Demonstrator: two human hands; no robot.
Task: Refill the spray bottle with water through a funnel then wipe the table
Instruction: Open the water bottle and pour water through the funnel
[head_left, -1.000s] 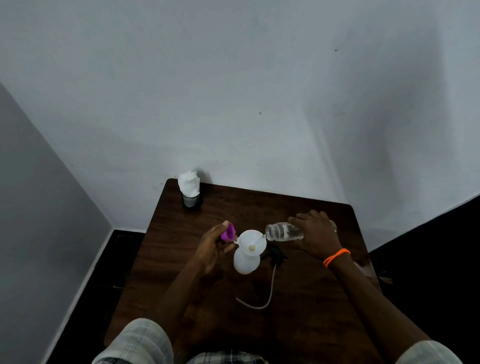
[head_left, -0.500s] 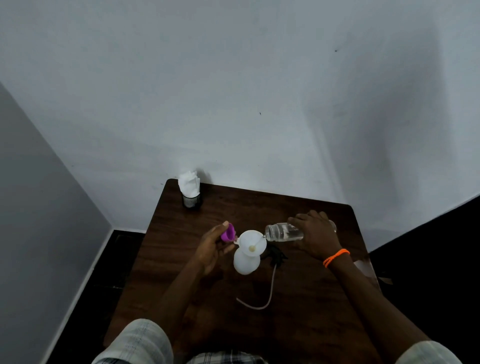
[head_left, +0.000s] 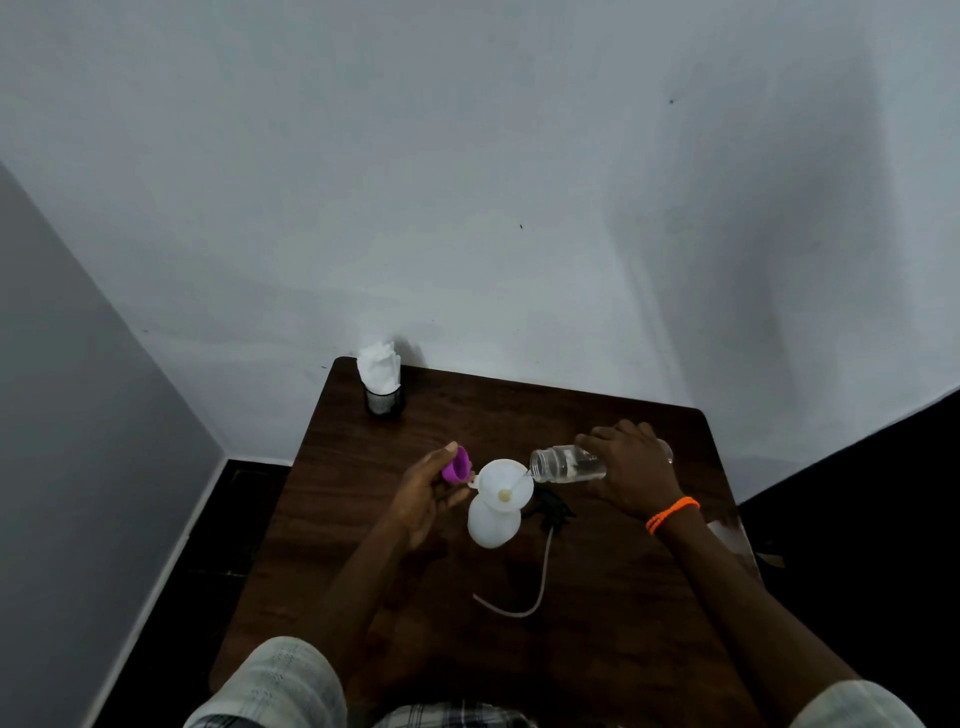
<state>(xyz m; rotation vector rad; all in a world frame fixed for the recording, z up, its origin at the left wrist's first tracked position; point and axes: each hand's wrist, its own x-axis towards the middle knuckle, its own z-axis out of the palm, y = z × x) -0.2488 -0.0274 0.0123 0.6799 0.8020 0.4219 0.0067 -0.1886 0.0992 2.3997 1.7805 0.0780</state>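
A white spray bottle (head_left: 492, 525) stands on the dark wooden table (head_left: 597, 644) with a white funnel (head_left: 505, 480) set in its neck. My right hand (head_left: 631, 470) holds a clear water bottle (head_left: 563, 463) tipped sideways, its mouth over the funnel's right rim, and a thin stream runs into the funnel. My left hand (head_left: 428, 493) sits just left of the funnel and pinches a purple cap (head_left: 457, 465) between thumb and fingers. The black spray head (head_left: 553, 509) with its long pale tube (head_left: 537, 582) lies on the table right of the spray bottle.
A black mesh cup (head_left: 384, 401) stuffed with white tissues (head_left: 379, 366) stands at the table's far left corner, against the grey wall. A pale scrap (head_left: 730, 535) lies at the table's right edge. Dark floor lies on both sides of the table.
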